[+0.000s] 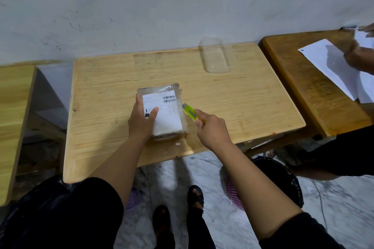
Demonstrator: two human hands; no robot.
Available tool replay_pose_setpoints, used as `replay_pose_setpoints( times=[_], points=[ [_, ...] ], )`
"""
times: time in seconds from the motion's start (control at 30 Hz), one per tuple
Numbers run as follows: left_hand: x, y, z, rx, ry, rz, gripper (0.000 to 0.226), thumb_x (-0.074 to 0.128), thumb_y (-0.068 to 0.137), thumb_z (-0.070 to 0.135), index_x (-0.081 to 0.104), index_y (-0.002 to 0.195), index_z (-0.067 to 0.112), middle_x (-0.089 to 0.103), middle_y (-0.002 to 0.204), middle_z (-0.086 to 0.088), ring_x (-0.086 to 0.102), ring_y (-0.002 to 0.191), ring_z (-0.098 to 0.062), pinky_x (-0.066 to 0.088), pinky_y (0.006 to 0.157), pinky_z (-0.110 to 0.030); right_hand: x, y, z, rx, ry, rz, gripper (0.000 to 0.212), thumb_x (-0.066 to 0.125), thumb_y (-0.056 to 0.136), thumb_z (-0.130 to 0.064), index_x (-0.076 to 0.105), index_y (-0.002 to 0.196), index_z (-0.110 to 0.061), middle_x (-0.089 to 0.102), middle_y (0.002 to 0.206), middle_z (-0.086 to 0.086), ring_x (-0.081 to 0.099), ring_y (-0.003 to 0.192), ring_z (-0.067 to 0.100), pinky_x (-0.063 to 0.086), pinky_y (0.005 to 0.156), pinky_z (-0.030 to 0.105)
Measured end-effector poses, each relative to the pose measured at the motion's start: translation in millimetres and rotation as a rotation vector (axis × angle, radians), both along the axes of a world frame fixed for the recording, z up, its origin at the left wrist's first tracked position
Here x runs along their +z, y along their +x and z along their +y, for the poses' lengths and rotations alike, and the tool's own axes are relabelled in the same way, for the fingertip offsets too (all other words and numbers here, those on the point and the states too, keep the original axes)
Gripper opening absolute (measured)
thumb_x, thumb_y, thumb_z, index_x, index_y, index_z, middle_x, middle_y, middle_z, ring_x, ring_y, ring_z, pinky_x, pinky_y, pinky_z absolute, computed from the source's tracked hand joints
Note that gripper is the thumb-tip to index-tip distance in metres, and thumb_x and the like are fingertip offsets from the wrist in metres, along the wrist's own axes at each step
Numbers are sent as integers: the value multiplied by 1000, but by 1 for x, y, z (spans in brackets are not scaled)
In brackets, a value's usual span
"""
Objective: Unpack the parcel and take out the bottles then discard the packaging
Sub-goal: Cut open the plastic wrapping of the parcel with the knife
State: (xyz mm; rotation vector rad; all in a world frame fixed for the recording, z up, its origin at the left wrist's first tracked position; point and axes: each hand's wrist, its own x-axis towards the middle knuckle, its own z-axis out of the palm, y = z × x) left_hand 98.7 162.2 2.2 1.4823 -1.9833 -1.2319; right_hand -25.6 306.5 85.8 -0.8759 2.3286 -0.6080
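Note:
A small cardboard parcel, wrapped in clear tape with a white shipping label on top, lies in the middle of the light wooden table. My left hand presses flat on the parcel's left side, thumb on the label. My right hand grips a yellow-green utility knife, whose tip meets the parcel's right edge. No bottles are visible.
A clear plastic tray lies at the table's far edge by the wall. A darker table on the right holds white papers handled by another person's hand. A black-lined bin stands on the floor at right.

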Motion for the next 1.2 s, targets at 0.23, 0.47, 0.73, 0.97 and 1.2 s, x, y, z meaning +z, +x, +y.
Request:
replay_pose_setpoints(
  times=[0.23,0.47,0.73,0.97,1.2],
  points=[
    [2,-1,2,15,-8,1,75,52,91,37,8,149,24,38,149,-1,40,132,-25,33,105,-33,-2,4,14,-29,-23,-56,41,43,95,-18,46,135,-24,58,131,10,52,118,28,41,93,24],
    [1,1,4,21,11,51,75,53,91,37,8,149,25,36,150,2,37,136,-21,29,108,-28,-8,5,40,2,-11,-24,39,44,95,-21,49,133,-29,62,125,9,59,98,26,45,76,17],
    [6,18,-3,-93,99,24,69,46,94,38,5,148,29,22,156,3,29,140,-23,27,115,-38,6,-5,50,352,-34,283,40,44,95,-27,43,131,-45,55,87,4,58,91,31,40,67,31],
    [1,33,4,-106,162,64,65,42,94,41,5,146,38,30,153,4,37,135,-23,32,111,-40,0,-6,16,722,16,339,40,41,97,-29,41,132,-47,43,84,-2,54,85,27,32,63,28],
    [2,30,5,-95,123,50,62,39,96,36,4,147,37,34,151,1,41,131,-26,35,98,-32,10,-13,-13,862,41,308,39,46,96,-23,47,128,-44,52,95,-1,52,92,21,35,68,27]
  ],
)
